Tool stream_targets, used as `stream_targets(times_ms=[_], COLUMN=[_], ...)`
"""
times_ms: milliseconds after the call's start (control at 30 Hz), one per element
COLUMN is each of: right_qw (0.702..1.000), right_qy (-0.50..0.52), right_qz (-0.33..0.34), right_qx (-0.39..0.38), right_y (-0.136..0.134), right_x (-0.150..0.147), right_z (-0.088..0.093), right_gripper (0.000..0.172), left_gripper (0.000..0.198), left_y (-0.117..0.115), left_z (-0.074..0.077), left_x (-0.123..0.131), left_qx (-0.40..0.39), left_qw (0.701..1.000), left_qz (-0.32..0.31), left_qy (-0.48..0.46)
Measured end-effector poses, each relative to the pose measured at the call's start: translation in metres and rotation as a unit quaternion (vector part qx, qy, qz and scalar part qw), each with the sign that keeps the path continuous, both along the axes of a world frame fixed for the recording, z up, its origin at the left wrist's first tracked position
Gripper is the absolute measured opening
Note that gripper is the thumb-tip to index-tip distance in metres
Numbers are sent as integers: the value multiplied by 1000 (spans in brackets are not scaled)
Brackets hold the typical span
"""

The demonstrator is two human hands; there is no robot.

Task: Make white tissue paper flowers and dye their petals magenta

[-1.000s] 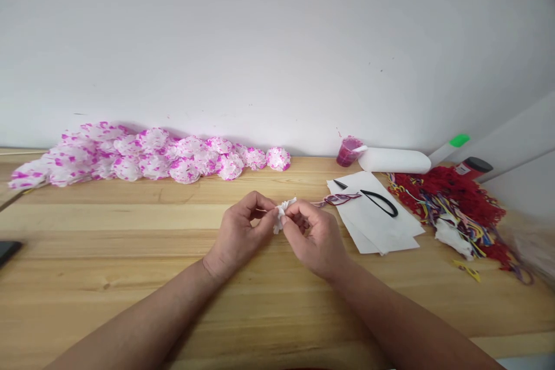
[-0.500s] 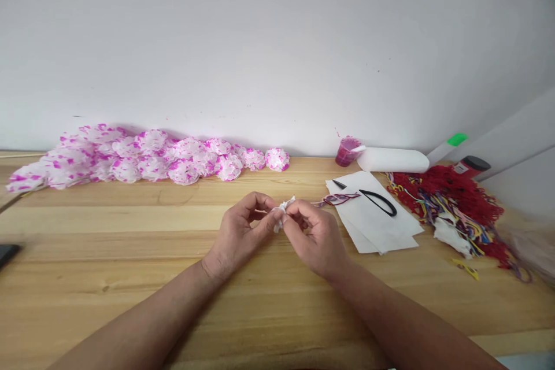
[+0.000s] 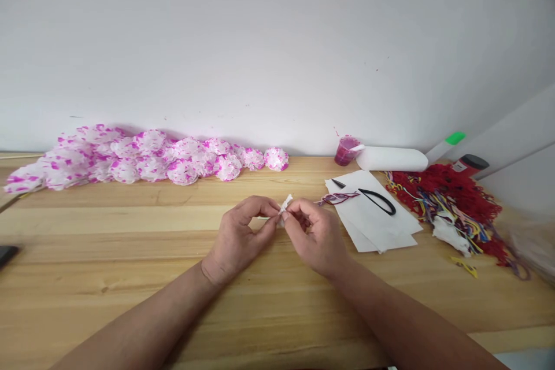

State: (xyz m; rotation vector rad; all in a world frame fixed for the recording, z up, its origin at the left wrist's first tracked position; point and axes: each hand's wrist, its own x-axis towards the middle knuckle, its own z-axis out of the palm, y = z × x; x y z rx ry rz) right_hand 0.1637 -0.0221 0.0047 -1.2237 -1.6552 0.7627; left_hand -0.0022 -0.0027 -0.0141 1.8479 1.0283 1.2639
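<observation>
A small folded piece of white tissue paper (image 3: 285,203) is pinched between both sets of fingertips, above the middle of the wooden table. My left hand (image 3: 245,231) is closed on it from the left, thumb against index finger. From the right, my right hand (image 3: 314,235) is closed on the same paper, its lower fingers curled. Pale and purple yarn strands (image 3: 340,198) trail out to the right of my right hand, over white paper sheets (image 3: 381,225). Where the yarn meets the fingers is hidden.
White-and-magenta tissue flowers (image 3: 184,167) are heaped along the wall. Black-handled scissors (image 3: 377,201) lie on the sheets. Behind stand a cup of magenta liquid (image 3: 346,151) and a white roll (image 3: 392,159). Red and coloured yarn (image 3: 459,196) is piled at right, near a red jar (image 3: 470,166).
The white paper between the fingers now stands narrower and more upright, with its lower end tucked out of sight. Both hands stay in nearly the same place.
</observation>
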Motion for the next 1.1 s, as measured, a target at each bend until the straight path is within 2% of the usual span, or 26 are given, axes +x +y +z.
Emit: stream_targets(times_ms=[100, 167, 333, 467, 600, 667, 733, 800, 933, 1100], right_qw=[1000, 1000, 999, 998, 999, 999, 1000, 1000, 1000, 1000], right_qy=[-2, -12, -39, -41, -17, -17, -19, -15, -6, -10], right_qz=[1, 2, 11, 16, 10, 2, -7, -10, 0, 8], right_qx=[6, 13, 37, 45, 32, 28, 22, 14, 9, 11], right_y=[-1, -1, -1, -2, -2, -2, -1, 0, 1, 0], right_x=[0, 0, 0, 0, -1, -1, -1, -1, -1, -1], right_z=[2, 2, -1, -1, 0, 0, -1, -1, 1, -1], right_gripper=[17, 16, 13, 12, 3, 4, 8, 10, 11, 11], left_gripper=[7, 12, 19, 14, 2, 5, 6, 1, 14, 20], left_y=[0, 0, -1, 0, -1, -2, -3, -3, 0, 0], left_z=[1, 2, 6, 4, 2, 2, 2, 2, 4, 12], left_x=[1, 2, 2, 3, 2, 1, 1, 1, 3, 3], left_qx=[-117, -166, -190, -159, -44, 14, 27, -23, -166, -226], left_qw=[991, 983, 978, 983, 999, 1000, 999, 1000, 982, 969], left_qz=[-15, -21, -15, 11, 13, 15, 18, 17, -6, -23], left_qy=[-62, -80, -85, -85, -27, 19, 35, 2, -91, -98])
